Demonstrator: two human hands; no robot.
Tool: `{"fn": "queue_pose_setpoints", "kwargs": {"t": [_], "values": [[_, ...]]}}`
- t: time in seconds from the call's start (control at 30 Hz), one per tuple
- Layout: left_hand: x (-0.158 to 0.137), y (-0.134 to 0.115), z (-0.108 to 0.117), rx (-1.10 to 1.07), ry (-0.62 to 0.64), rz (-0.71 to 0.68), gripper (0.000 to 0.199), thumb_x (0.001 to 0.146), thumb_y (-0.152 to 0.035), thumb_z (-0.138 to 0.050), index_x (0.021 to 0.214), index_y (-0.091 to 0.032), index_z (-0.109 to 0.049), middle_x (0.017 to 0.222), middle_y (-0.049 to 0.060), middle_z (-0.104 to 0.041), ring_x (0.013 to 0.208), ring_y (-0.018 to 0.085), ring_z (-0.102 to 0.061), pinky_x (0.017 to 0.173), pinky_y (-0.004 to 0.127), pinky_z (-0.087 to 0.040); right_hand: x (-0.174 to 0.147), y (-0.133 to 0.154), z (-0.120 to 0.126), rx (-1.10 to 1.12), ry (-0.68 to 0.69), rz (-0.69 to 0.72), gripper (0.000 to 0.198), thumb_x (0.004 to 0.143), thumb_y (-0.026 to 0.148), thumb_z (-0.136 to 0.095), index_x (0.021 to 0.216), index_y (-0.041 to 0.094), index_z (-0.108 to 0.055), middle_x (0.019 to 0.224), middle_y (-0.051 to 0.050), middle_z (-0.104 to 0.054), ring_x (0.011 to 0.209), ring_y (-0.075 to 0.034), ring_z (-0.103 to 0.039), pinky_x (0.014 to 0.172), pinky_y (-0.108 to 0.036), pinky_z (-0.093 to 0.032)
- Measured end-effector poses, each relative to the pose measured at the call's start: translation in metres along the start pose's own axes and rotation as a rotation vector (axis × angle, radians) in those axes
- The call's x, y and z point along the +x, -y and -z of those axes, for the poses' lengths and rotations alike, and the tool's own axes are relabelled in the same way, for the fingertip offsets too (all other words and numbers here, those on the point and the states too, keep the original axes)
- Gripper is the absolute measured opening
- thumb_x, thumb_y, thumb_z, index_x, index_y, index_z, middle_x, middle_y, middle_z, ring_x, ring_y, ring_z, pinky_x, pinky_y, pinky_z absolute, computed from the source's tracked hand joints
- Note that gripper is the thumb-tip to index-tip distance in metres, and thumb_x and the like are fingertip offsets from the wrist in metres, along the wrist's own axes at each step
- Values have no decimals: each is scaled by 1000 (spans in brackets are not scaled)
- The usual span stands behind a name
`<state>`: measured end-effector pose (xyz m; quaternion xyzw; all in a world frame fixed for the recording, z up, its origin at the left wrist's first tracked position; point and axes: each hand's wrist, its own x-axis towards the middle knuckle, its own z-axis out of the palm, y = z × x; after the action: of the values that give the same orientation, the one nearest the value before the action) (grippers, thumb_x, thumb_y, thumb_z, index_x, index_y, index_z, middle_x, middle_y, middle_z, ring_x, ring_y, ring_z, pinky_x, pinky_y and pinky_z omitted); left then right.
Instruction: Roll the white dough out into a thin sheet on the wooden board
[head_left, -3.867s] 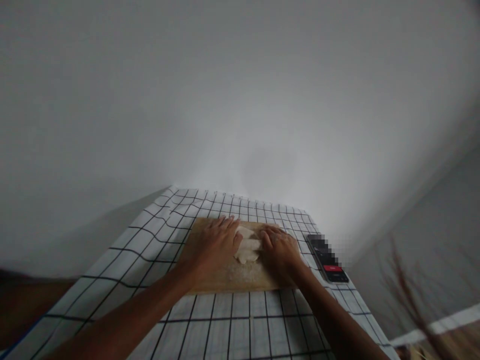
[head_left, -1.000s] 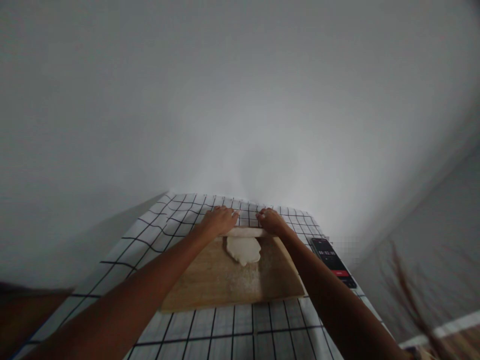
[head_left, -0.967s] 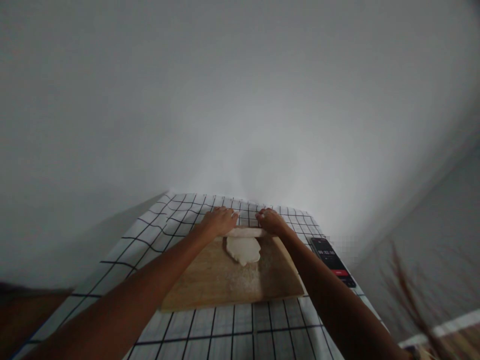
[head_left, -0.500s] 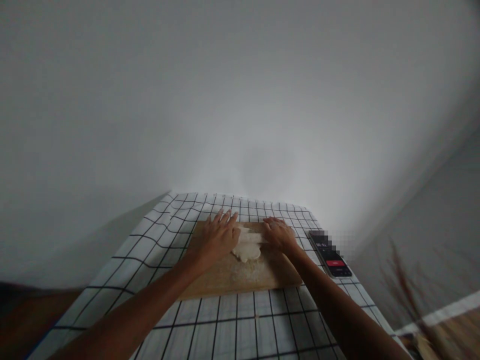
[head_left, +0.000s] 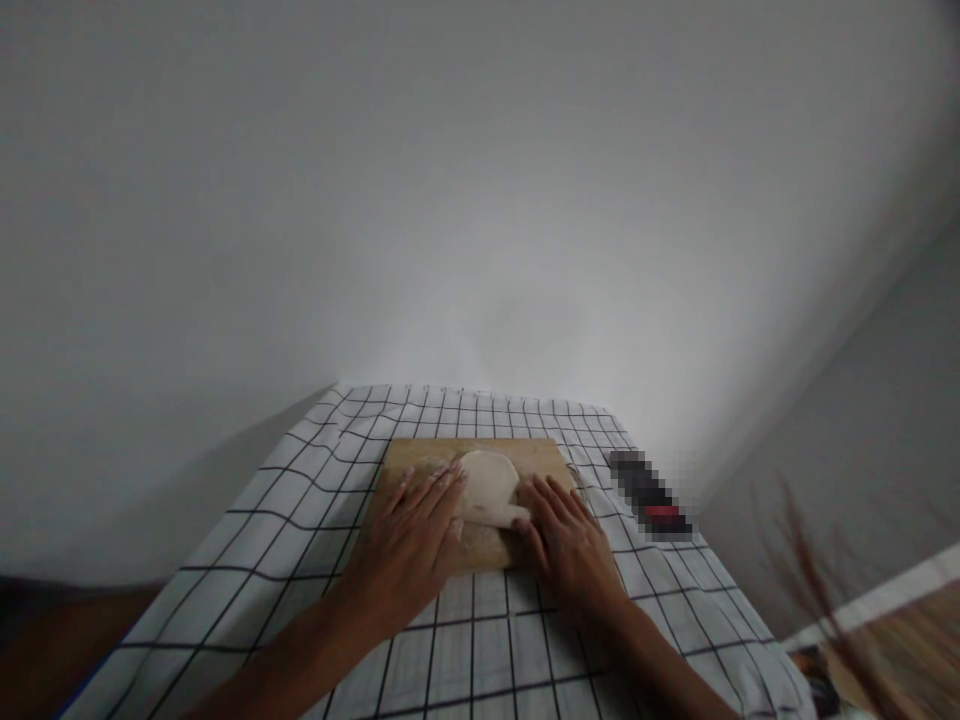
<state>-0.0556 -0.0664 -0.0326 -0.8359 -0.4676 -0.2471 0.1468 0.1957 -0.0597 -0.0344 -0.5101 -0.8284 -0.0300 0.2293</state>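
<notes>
A flattened round of pale dough (head_left: 489, 478) lies on a wooden board (head_left: 480, 556). Across its near edge runs a light-coloured rolling pin (head_left: 501, 516), its ends covered by my hands. My left hand (head_left: 421, 520) rests over the pin's left end with fingers stretched forward and lying flat. On the other side, my right hand (head_left: 562, 525) lies over the right end, fingers extended and the thumb close to the pin. Neither hand is wrapped around it.
The board sits on a white tablecloth with black grid lines (head_left: 292, 520). A phone (head_left: 660, 512), partly pixelated, lies right of the board. A pale wall (head_left: 480, 250) stands behind the table; dried reddish stalks (head_left: 814, 580) are at the lower right.
Both hands and the rolling pin have come back toward me, from the board's far part to its near part. The dough now shows as a smooth round beyond the pin.
</notes>
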Motion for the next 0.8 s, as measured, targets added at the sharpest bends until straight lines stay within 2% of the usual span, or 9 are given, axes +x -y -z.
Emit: {"fn": "queue_pose_setpoints", "kwargs": {"t": [0.1, 0.23, 0.33, 0.43, 0.5, 0.6, 0.67, 0.8], "values": [[8, -1, 0, 13, 33, 32, 51, 99, -32, -37, 147, -16, -44, 151, 13, -48, 140, 27, -45, 120, 55, -31, 27, -13, -1, -3, 38, 24, 48, 105, 46, -32, 146, 26, -48, 153, -5, -45, 146, -24, -35, 119, -48, -30], [28, 5, -11, 68, 72, 98, 50, 100, -37, -36, 140, -11, -52, 143, 17, -57, 136, 28, -50, 120, 54, -29, 79, -33, -10, -17, 85, 36, 50, 107, 42, -23, 136, 22, -58, 145, -8, -55, 142, -23, -40, 118, -45, -30], [44, 19, -20, 90, 66, 134, 49, 100, -39, -36, 137, -13, -55, 141, 17, -59, 136, 30, -49, 118, 56, -28, 120, -44, -20, -12, 148, 48, 51, 107, 41, -23, 134, 18, -59, 142, -11, -58, 140, -23, -43, 117, -42, -32], [60, 37, -28, 83, 69, 184, 45, 100, -39, -36, 133, -18, -59, 140, 15, -60, 137, 33, -48, 114, 59, -32, 154, -50, -28, -22, 213, 100, 47, 107, 40, -25, 130, 20, -61, 139, -9, -60, 139, -21, -43, 114, -40, -33], [69, 47, -32, 84, 100, 227, 46, 99, -38, -37, 133, -17, -60, 141, 16, -59, 136, 35, -47, 110, 61, -35, 169, -52, -31, -31, 275, 156, 42, 106, 35, -29, 124, 20, -63, 134, -9, -63, 134, -20, -48, 111, -39, -36], [75, 53, -36, 101, 126, 246, 48, 98, -36, -38, 135, -12, -57, 144, 19, -55, 138, 38, -45, 109, 61, -37, 176, -54, -34, -47, 315, 225, 36, 105, 29, -34, 119, 18, -65, 125, -9, -66, 126, -20, -53, 107, -38, -39], [73, 52, -36, 106, 104, 233, 49, 97, -35, -38, 137, -12, -55, 146, 19, -53, 140, 38, -42, 110, 61, -35, 170, -55, -35, -75, 306, 241, 32, 103, 29, -40, 121, 19, -64, 128, -10, -65, 127, -21, -52, 107, -38, -39], [62, 43, -32, 89, 46, 175, 48, 98, -36, -39, 138, -17, -55, 148, 15, -52, 143, 35, -38, 116, 60, -27, 141, -52, -29, -79, 279, 143, 37, 103, 31, -37, 132, 23, -59, 140, -8, -59, 134, -21, -47, 110, -41, -38]]}}
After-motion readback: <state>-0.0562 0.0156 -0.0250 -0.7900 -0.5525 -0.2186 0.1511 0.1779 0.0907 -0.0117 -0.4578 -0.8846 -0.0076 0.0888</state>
